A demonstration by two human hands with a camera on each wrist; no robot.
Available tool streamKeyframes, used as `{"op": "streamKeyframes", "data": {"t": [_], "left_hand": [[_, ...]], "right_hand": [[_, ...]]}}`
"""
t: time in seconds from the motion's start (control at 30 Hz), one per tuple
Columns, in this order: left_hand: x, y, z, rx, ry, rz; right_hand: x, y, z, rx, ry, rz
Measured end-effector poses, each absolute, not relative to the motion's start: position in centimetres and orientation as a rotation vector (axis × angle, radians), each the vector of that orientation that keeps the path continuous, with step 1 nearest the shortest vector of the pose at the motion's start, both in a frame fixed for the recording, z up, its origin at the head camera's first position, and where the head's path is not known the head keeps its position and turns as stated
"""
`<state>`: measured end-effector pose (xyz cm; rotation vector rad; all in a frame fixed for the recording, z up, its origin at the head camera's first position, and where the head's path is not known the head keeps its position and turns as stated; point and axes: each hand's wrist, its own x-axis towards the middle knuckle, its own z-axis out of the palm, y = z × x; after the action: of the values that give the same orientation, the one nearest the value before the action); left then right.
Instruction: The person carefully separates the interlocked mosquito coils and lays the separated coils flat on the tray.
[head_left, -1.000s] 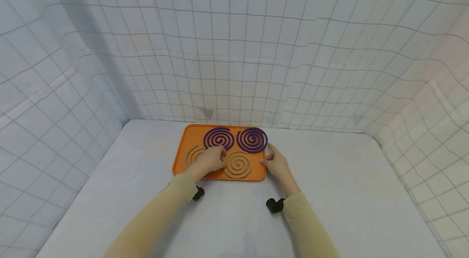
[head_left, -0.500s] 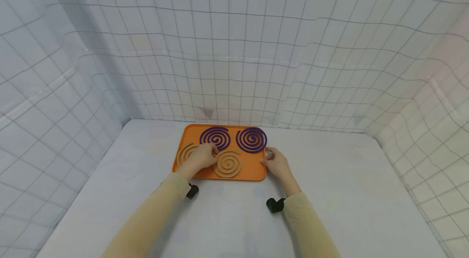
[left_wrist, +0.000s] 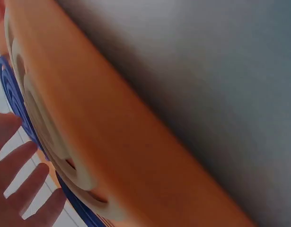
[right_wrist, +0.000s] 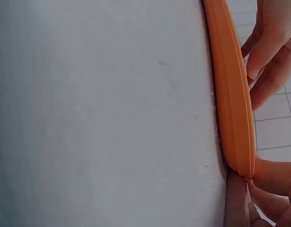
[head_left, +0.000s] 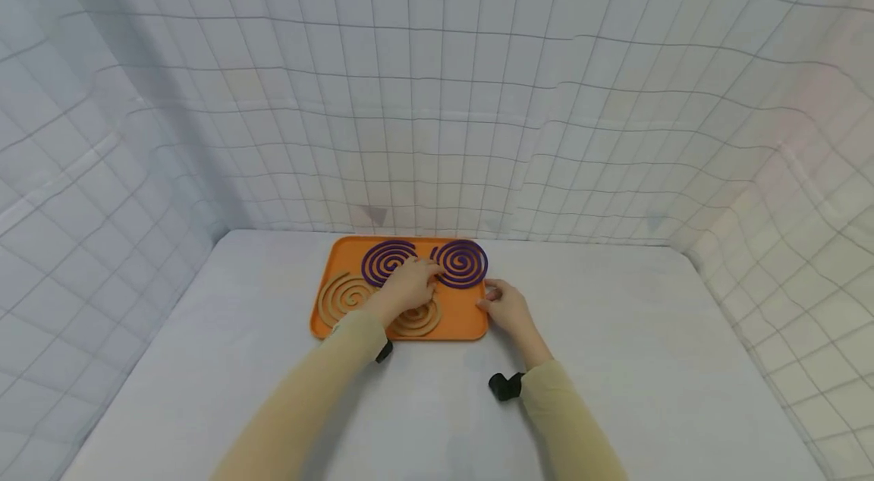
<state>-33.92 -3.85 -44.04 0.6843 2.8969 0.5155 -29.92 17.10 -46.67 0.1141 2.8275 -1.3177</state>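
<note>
An orange tray point(head_left: 466, 320) lies on the white table. Two purple mosquito coils are in its far half, the left purple coil point(head_left: 374, 269) and the right purple coil point(head_left: 471, 268). Nearer are two tan mosquito coils, the left tan coil point(head_left: 336, 297) and the right tan coil point(head_left: 423, 325). My left hand point(head_left: 408, 285) hovers over the tray, partly hiding the right tan coil, fingertips near the right purple coil's left edge. In the left wrist view its fingers point(left_wrist: 34, 182) are spread. My right hand point(head_left: 507, 306) grips the tray's right edge, thumb point(right_wrist: 273, 176) over the rim.
A white sheet with a grid pattern point(head_left: 471, 102) rises behind the tray and at both sides. White tabletop point(head_left: 601, 329) stretches to the right of the tray and in front. A black device point(head_left: 505, 387) is strapped at the right wrist.
The right tan coil slid left under my left hand, and its neighbours shifted slightly left too. My left hand then let go and moved right and away from me. The right hand stays at the rim.
</note>
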Motion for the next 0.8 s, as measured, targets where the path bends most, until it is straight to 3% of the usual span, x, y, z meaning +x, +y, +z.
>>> {"op": "streamKeyframes", "data": {"t": [0.27,0.8], "left_hand": [[-33.6,-4.3,-43.7,0.663,2.803,0.381],[-33.9,-7.4,-43.5,0.669,2.798,0.758]], "right_hand": [[-29.9,16.8,-46.6,0.096,2.838,-1.31],[-30.0,17.0,-47.0,0.154,2.818,-1.311]]}}
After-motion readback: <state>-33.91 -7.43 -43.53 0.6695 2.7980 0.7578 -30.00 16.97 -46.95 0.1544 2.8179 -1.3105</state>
